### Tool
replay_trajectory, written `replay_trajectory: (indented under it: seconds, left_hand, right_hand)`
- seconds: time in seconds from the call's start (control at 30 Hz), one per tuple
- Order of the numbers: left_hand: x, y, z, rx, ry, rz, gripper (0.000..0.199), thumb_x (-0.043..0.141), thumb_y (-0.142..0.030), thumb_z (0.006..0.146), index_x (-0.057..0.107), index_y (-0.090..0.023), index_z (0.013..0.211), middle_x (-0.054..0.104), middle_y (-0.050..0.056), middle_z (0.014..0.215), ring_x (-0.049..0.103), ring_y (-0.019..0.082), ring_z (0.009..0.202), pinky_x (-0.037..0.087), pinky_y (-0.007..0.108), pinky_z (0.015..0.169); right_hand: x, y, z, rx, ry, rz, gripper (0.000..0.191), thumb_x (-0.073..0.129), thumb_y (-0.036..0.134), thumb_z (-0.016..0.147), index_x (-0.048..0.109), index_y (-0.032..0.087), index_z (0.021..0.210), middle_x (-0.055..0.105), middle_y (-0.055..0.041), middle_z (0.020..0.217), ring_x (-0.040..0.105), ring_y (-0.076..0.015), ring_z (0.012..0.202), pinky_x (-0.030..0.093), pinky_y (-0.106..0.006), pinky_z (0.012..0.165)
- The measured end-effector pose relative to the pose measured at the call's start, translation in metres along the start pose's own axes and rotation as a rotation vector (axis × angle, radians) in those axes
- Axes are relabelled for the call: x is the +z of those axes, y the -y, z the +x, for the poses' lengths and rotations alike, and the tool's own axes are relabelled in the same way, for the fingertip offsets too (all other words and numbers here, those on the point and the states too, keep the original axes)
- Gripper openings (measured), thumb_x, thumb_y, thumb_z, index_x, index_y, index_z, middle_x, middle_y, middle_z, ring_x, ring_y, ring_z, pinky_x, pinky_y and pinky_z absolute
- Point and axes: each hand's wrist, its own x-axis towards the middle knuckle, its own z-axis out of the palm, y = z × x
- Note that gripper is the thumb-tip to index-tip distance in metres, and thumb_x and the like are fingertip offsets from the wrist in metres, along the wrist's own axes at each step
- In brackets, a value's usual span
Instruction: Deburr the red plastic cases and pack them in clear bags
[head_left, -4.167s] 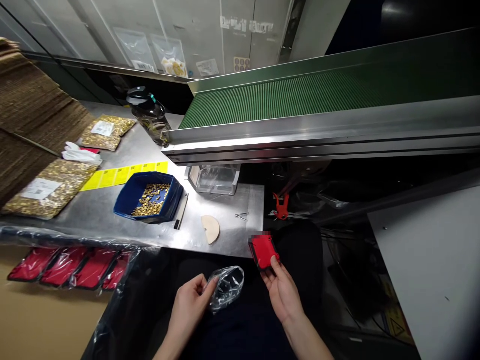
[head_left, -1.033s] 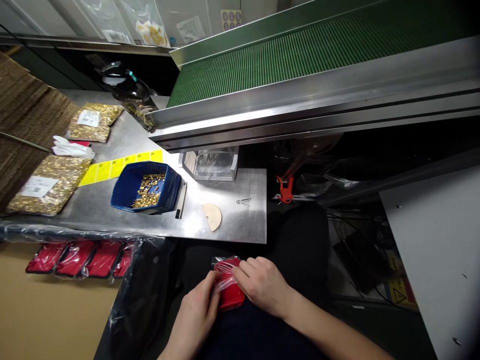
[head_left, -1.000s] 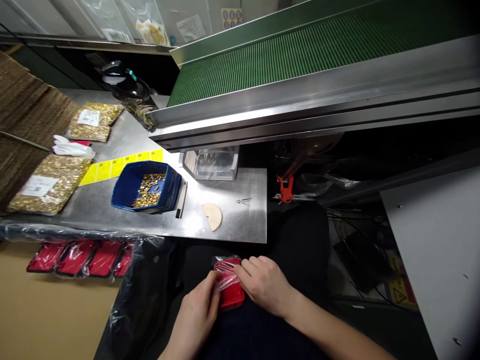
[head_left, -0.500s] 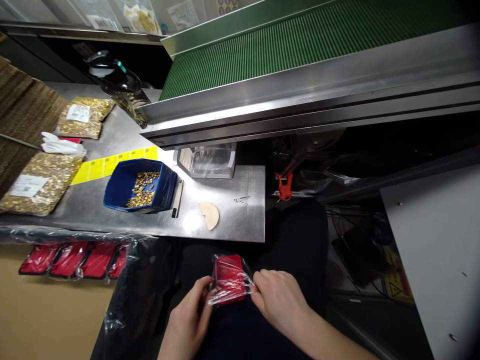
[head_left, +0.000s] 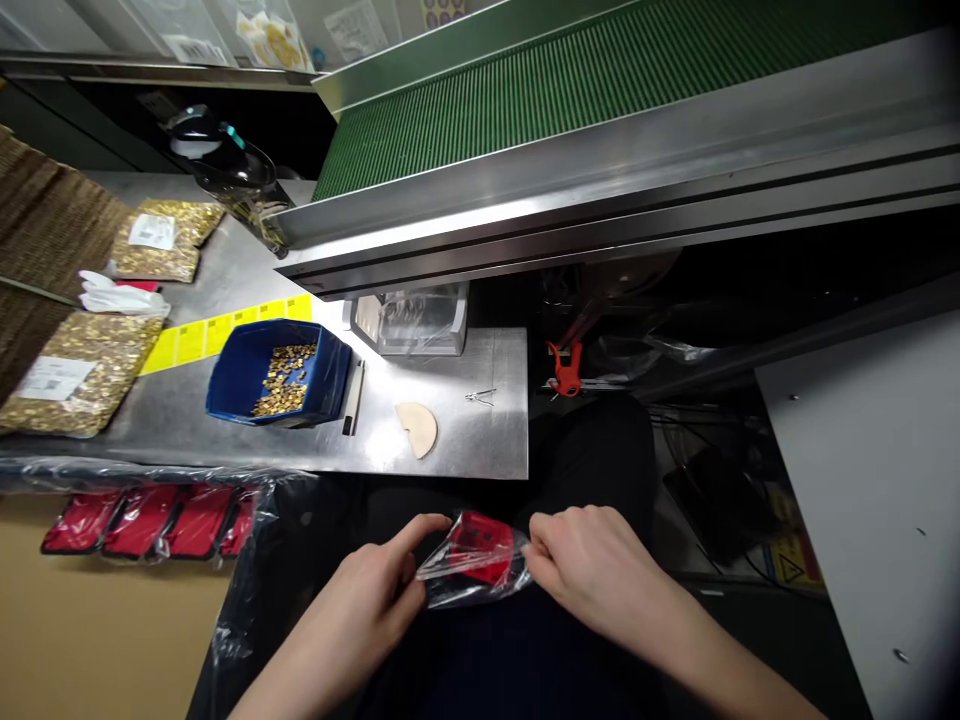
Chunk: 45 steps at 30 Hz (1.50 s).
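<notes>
A red item [head_left: 484,546] lies inside a clear plastic bag [head_left: 465,594], held above my lap between both hands. My left hand [head_left: 386,575] pinches the left edge of the bag, with its index finger stretched along the top. On the other side, my right hand [head_left: 574,548] has its fingers closed on the bag's right end. The red item sits tilted in the bag, nearer to my right hand. Its underside is hidden.
A metal table [head_left: 465,440] ahead carries a blue bin [head_left: 330,385] of small brass parts, a beige disc [head_left: 417,428], small pliers [head_left: 481,397] and a clear tray [head_left: 420,320]. Bagged red items [head_left: 199,520] fill a carton at left. A green conveyor [head_left: 487,110] runs above.
Both hands have shifted, the right one further right and up. The bag is pulled wider and the red item in it has turned and moved right.
</notes>
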Motion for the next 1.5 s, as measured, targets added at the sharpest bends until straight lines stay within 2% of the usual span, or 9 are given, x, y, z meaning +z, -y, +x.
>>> replay_trajectory:
  seconds: [0.23, 0.5, 0.67, 0.87, 1.03, 1.13, 1.27, 1.37, 1.5]
  left_hand:
    - [0.003, 0.003, -0.002, 0.061, 0.103, -0.266, 0.038, 0.046, -0.023, 0.097, 0.075, -0.033, 0.119, 0.076, -0.002, 0.108, 0.071, 0.022, 0.098, 0.051, 0.025, 0.088]
    - [0.025, 0.030, -0.016, -0.100, 0.206, -0.379, 0.032, 0.047, -0.031, 0.098, 0.075, -0.023, 0.110, 0.072, 0.003, 0.089, 0.066, 0.019, 0.074, 0.052, 0.025, 0.065]
    - [0.030, 0.021, -0.005, -0.138, 0.243, -0.729, 0.039, 0.054, -0.048, 0.099, 0.072, -0.013, 0.097, 0.067, 0.006, 0.083, 0.060, 0.017, 0.073, 0.045, 0.022, 0.057]
    - [0.039, 0.014, -0.002, -0.121, 0.265, -0.918, 0.045, 0.063, -0.054, 0.095, 0.072, -0.012, 0.109, 0.065, 0.006, 0.081, 0.060, 0.016, 0.069, 0.043, 0.023, 0.056]
    - [0.021, 0.025, -0.010, 0.034, 0.106, -0.640, 0.040, 0.067, -0.050, 0.095, 0.069, -0.022, 0.125, 0.069, 0.006, 0.096, 0.063, 0.020, 0.088, 0.052, 0.029, 0.078]
    - [0.001, 0.029, -0.007, 0.177, -0.033, -0.317, 0.064, 0.079, -0.045, 0.087, 0.054, -0.035, 0.145, 0.058, 0.007, 0.140, 0.055, 0.029, 0.127, 0.045, 0.041, 0.110]
    - [-0.005, 0.019, 0.013, 0.363, 0.136, -0.084, 0.106, 0.094, -0.045, 0.066, 0.039, -0.033, 0.156, 0.036, 0.009, 0.162, 0.029, 0.037, 0.150, 0.030, 0.050, 0.123]
    - [0.011, 0.008, 0.033, 0.382, 0.255, -0.141, 0.054, 0.086, -0.032, 0.073, 0.065, -0.021, 0.122, 0.065, 0.008, 0.124, 0.058, 0.031, 0.120, 0.049, 0.042, 0.105]
    - [0.037, 0.011, 0.047, 0.261, 0.258, -0.368, 0.017, 0.065, -0.026, 0.091, 0.064, -0.019, 0.106, 0.064, 0.001, 0.096, 0.060, 0.019, 0.085, 0.050, 0.030, 0.079]
  right_hand:
    - [0.001, 0.000, 0.002, -0.153, 0.011, 0.340, 0.015, 0.051, 0.021, 0.097, 0.056, 0.021, 0.083, 0.065, 0.0010, 0.088, 0.058, -0.0129, 0.076, 0.033, -0.026, 0.064]
    - [0.040, 0.008, 0.010, -0.236, 0.165, 0.741, 0.035, 0.047, 0.012, 0.097, 0.074, 0.030, 0.111, 0.070, 0.0034, 0.097, 0.065, -0.0112, 0.085, 0.047, -0.021, 0.081]
    - [0.066, 0.022, 0.016, -0.249, 0.215, 0.797, 0.044, 0.080, 0.021, 0.077, 0.069, 0.026, 0.120, 0.066, -0.0005, 0.116, 0.065, -0.0142, 0.096, 0.050, -0.021, 0.085]
    - [0.077, 0.028, 0.027, -0.258, 0.030, 0.609, 0.003, 0.063, 0.020, 0.092, 0.064, 0.022, 0.090, 0.064, 0.0039, 0.090, 0.058, -0.0096, 0.076, 0.040, -0.021, 0.069]
    - [0.055, 0.014, 0.027, -0.414, 0.058, 0.657, 0.009, 0.060, 0.015, 0.094, 0.057, 0.022, 0.089, 0.061, 0.0045, 0.090, 0.055, -0.0091, 0.080, 0.040, -0.019, 0.072]
    - [0.044, 0.008, 0.028, -0.523, 0.118, 0.675, 0.011, 0.058, 0.013, 0.096, 0.058, 0.021, 0.090, 0.064, 0.0027, 0.098, 0.059, -0.0111, 0.090, 0.043, -0.021, 0.083]
    - [0.038, 0.011, 0.032, -0.645, 0.157, 0.720, 0.008, 0.061, 0.012, 0.095, 0.062, 0.020, 0.092, 0.067, -0.0001, 0.103, 0.061, -0.0140, 0.100, 0.045, -0.024, 0.095]
    - [0.039, 0.014, 0.035, -0.559, 0.147, 0.817, 0.010, 0.065, 0.010, 0.092, 0.067, 0.020, 0.093, 0.068, 0.0013, 0.099, 0.064, -0.0125, 0.096, 0.048, -0.022, 0.090]
    - [0.041, 0.000, 0.034, -0.240, -0.014, 0.857, 0.011, 0.060, 0.020, 0.098, 0.070, 0.022, 0.096, 0.068, 0.0023, 0.096, 0.064, -0.0117, 0.090, 0.048, -0.023, 0.083]
